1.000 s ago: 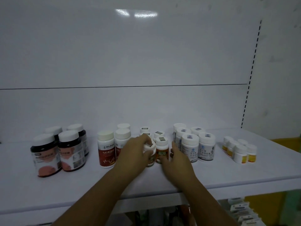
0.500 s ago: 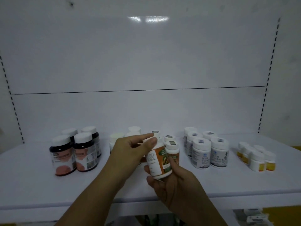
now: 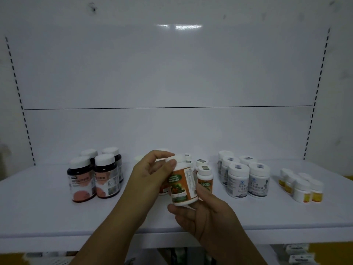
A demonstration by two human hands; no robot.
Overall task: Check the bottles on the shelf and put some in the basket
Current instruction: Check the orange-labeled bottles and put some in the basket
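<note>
white shelf (image 3: 47, 213) with a white back panel (image 3: 172, 73) fills our view, slotted uprights (image 3: 24, 119) at both sides. far left we see four dark bottles (image 3: 82, 180) with white caps, upright, two by two. the next bottles (image 3: 139, 158) are mostly hidden behind the left hand (image 3: 150, 175). we only make out pale caps, count unclear. left hand is raised above the shelf, thumb and fingertips pinching the white cap of the orange-label bottle (image 3: 182, 183). that bottle is off the shelf, tilted a little, held over the front middle of the board. right hand (image 3: 208, 217) sits below it, fingers curled under the base, thumb on the label. just behind, more orange bottles (image 3: 204, 176) stand partly covered. further right we see grey-label white bottles (image 3: 246, 178), then small yellow-label bottles (image 3: 301, 188). open board shows along the front edge before the left and right groups. boxes (image 3: 299, 255) below right are cut off, print unreadable.
</note>
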